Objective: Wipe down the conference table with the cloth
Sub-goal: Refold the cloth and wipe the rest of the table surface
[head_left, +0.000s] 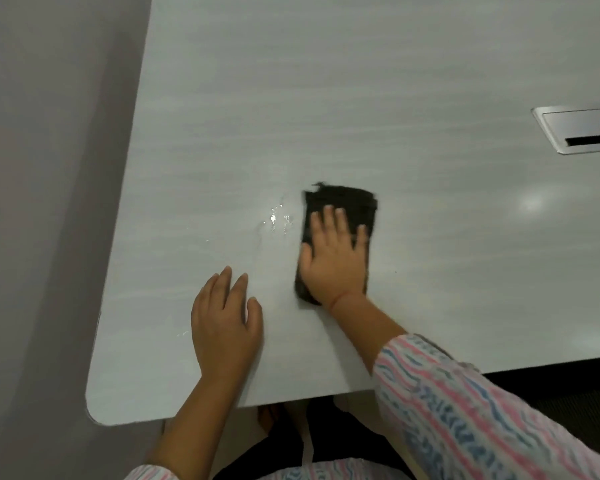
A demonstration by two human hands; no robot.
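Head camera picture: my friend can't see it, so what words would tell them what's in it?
A person's right hand presses a dark cloth flat on a pale grey table, beside a few shiny water drops. The left hand rests flat on the table near its rounded corner, and a metal cable hatch sits at the far right.

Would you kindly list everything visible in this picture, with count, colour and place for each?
conference table: one, pale grey, fills most of the view.
cloth: one, dark, on the table, mid-view.
water droplets: small patch, clear, on the table just left of the cloth.
cable hatch: one, silver, set into the table at far right.
floor: mauve-grey, left of the table.
right sleeve: one, pink, blue and white stripes, lower right.
left hand: one, flat on the table near its front edge.
right hand: one, pressing flat on the cloth.
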